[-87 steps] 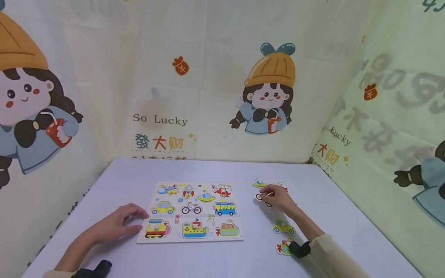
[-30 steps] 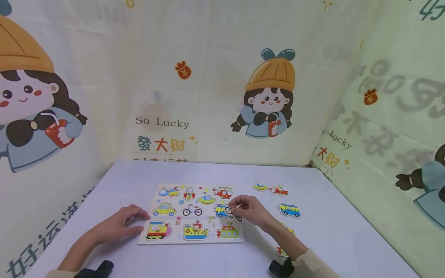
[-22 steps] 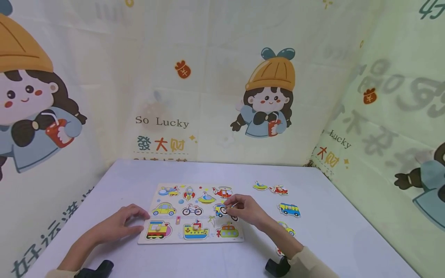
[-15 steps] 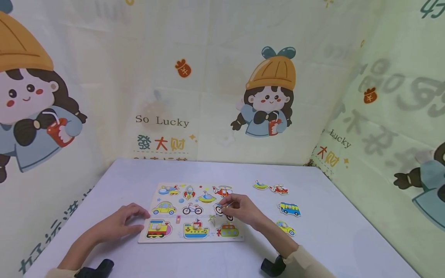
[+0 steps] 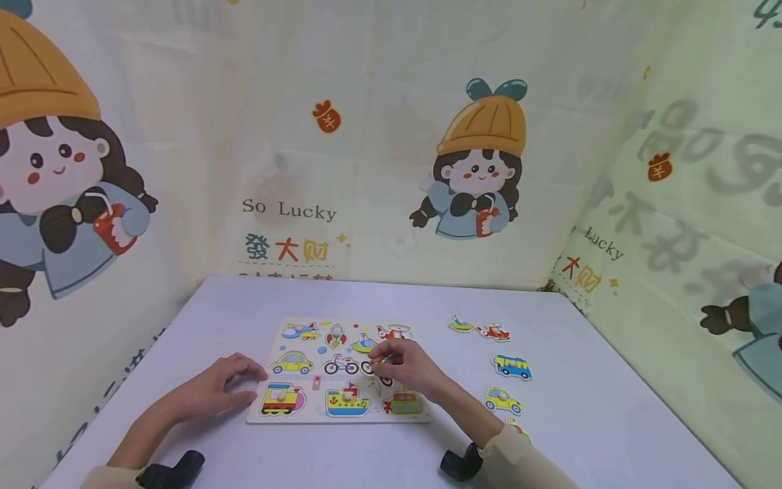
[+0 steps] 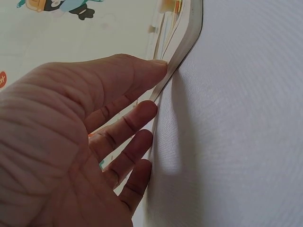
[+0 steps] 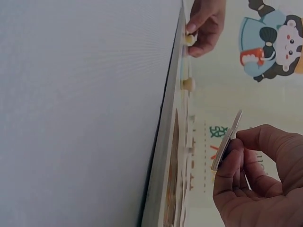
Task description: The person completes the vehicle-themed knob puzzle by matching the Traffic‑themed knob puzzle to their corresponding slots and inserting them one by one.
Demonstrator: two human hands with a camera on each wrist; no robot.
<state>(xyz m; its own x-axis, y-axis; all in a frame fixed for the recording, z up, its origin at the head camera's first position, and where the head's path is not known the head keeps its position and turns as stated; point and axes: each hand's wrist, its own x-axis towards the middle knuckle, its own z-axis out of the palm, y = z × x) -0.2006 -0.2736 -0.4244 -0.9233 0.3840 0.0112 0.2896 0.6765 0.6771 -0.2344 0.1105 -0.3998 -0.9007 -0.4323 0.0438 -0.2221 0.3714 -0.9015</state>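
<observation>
Right hand (image 5: 406,370) pinches bicycle piece (image 7: 228,141) above board (image 5: 315,409).

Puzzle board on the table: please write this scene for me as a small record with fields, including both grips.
Board: knobbed picture puzzle board, flat on white table
Right grip: pinches bicycle piece, raised above board
Left grip: touches board's left edge
Loose pieces, right of board: saucer, helicopter, bus, car
Partly hidden: green-red piece behind right sleeve

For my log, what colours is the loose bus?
The bus is blue and yellow; clearest: head view.
</observation>
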